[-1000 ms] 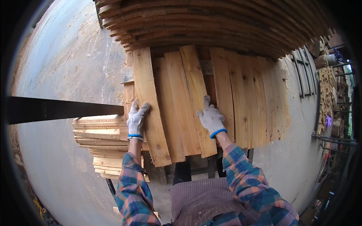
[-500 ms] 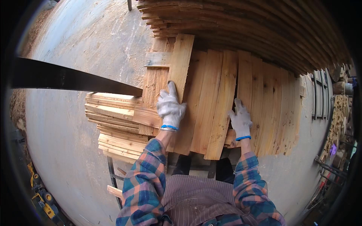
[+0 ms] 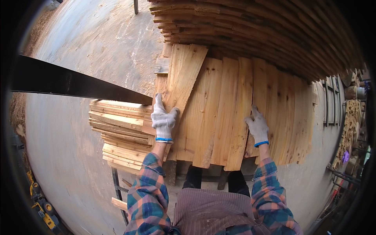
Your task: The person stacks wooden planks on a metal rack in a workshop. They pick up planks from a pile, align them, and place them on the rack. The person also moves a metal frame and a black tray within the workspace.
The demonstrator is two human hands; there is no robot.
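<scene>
A row of wooden boards (image 3: 206,113) lies side by side in front of me. At the left end, one loose board (image 3: 189,76) slants across the others, its top leaning right. My left hand (image 3: 163,118), in a white knit glove, rests at the row's left edge beside the slanted board's lower part. Its index finger points away and its thumb is spread. My right hand (image 3: 258,126), gloved too, lies on the boards next to a narrow dark seam. Its fingers are extended and apart. Neither hand visibly grips anything.
A tall stack of boards (image 3: 250,27) rises behind the row. Left of the row, shorter stacked planks (image 3: 121,117) sit below a black metal beam (image 3: 78,80). A dusty concrete floor (image 3: 66,129) surrounds them. Metal racks (image 3: 332,100) stand at right, yellow machines (image 3: 47,213) at lower left.
My left hand has moved left off the loose board, which now leans further right. Another board shows beside it at the left end. The gap by my right hand has narrowed.
</scene>
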